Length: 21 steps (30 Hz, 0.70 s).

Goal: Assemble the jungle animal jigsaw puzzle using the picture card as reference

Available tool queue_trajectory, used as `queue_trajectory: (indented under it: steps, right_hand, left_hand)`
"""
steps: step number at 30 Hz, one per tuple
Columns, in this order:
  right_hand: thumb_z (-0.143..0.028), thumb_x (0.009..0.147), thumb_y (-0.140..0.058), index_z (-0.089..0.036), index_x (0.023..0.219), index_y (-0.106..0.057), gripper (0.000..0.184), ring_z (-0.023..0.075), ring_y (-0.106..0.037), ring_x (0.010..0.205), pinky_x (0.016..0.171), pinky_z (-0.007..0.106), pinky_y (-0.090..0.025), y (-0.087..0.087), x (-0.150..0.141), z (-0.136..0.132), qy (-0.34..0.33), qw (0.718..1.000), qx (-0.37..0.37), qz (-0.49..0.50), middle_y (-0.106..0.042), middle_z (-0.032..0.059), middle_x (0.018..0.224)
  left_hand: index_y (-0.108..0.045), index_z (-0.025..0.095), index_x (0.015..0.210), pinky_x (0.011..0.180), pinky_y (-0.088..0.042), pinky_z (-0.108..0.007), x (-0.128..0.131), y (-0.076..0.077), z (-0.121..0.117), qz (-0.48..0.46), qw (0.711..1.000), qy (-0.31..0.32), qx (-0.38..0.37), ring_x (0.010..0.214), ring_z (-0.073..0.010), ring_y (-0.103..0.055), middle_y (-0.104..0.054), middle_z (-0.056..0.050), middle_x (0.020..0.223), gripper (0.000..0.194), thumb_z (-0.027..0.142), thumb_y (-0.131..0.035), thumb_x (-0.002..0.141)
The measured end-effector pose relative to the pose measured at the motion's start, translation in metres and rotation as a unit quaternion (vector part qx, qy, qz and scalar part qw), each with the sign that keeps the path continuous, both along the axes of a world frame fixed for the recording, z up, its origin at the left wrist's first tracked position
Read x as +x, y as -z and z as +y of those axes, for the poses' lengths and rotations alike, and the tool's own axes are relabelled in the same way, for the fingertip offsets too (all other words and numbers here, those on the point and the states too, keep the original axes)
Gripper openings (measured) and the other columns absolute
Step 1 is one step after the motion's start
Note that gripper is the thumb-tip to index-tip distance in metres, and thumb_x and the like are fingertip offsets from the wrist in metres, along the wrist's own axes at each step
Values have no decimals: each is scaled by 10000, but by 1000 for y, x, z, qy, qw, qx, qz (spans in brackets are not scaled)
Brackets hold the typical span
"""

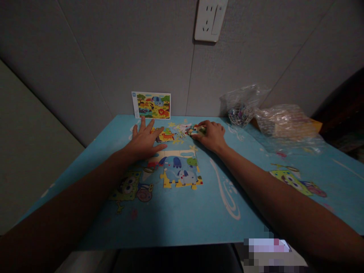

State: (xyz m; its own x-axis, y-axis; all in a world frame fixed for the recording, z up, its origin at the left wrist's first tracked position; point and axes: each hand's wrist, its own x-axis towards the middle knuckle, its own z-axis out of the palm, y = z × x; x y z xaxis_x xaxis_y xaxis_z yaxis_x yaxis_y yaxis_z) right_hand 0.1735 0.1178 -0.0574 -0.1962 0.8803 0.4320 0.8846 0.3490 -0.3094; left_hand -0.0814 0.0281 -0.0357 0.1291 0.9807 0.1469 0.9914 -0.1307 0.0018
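A partly joined jigsaw puzzle (182, 170) with blue elephants lies flat on the blue patterned table (182, 220). My left hand (142, 142) has its fingers spread at the puzzle's far left. Just beside its fingertips are several loose puzzle pieces (166, 135), orange, yellow and green. Farther right, my right hand (212, 135) curls its thumb and fingers around a few puzzle pieces (200, 130); how many is hidden. Against the wall leans a picture card (153, 106) showing elephants, a lion and trees.
A clear plastic bag (241, 110) with small colourful items stands at the back right. Beside it, another clear bag (290, 125) rests over a yellow-orange object (315, 125). The grey wall bounds the table's far edge, with a socket panel (210, 21) above.
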Motion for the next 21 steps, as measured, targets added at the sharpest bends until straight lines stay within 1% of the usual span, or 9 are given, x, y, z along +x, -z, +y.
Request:
queue_trajectory:
  steps: [2, 5, 9, 13, 18, 21]
  right_hand:
    - [-480, 778, -710, -234, 1170, -669, 465, 377, -509, 1165, 990, 555, -321, 1, 0, 0, 5, 1000, -2, 4, -649, 152, 1183]
    - [-479, 783, -698, -225, 1161, -668, 457, 384, -498, 1175, 998, 579, -285, 3, 0, 1, -7, 1000, -7, 8, -674, 131, 1185]
    - [-500, 782, -686, -222, 1148, -665, 460, 375, -505, 1153, 1018, 595, -241, 3, 2, 3, -14, 999, 16, 33, -701, 117, 1140]
    - [-548, 785, -682, -211, 1144, -671, 492, 374, -516, 1145, 1059, 622, -178, 1, 3, 3, 9, 998, 21, 54, -712, 125, 1093]
    - [-607, 784, -676, -185, 1115, -682, 536, 380, -532, 1133, 1061, 626, -187, -2, 3, 1, 44, 997, 19, 64, -714, 149, 1087]
    - [-600, 792, -680, -176, 1132, -678, 544, 376, -547, 1135, 1078, 644, -160, -4, 3, 0, 55, 996, 27, 67, -720, 149, 1078]
  left_hand:
    - [-375, 224, 1532, 1147, -136, -689, 2, -1, -1, -1, 1000, 7, 7, 1505, -479, -6, -174, -180, 1653, 719, 573, -511, 917]
    - [-325, 241, 1553, 1158, -133, -681, 3, -1, -2, -5, 1000, 26, 17, 1513, -455, 0, -178, -157, 1658, 734, 555, -524, 919]
    - [-264, 255, 1575, 1166, -115, -678, 4, -1, -2, -16, 998, 51, 19, 1515, -442, 32, -175, -125, 1665, 760, 532, -536, 920]
    - [-218, 255, 1586, 1162, -105, -686, 4, -2, -3, -28, 997, 72, 10, 1513, -441, 40, -167, -118, 1666, 782, 497, -549, 920]
    - [-198, 257, 1589, 1153, -102, -701, 3, 0, -2, -45, 995, 89, 15, 1511, -448, 29, -186, -103, 1662, 789, 470, -555, 918]
    - [-187, 254, 1591, 1154, -110, -702, 1, 2, 0, -58, 994, 95, 20, 1512, -443, 24, -223, -93, 1654, 767, 439, -531, 932]
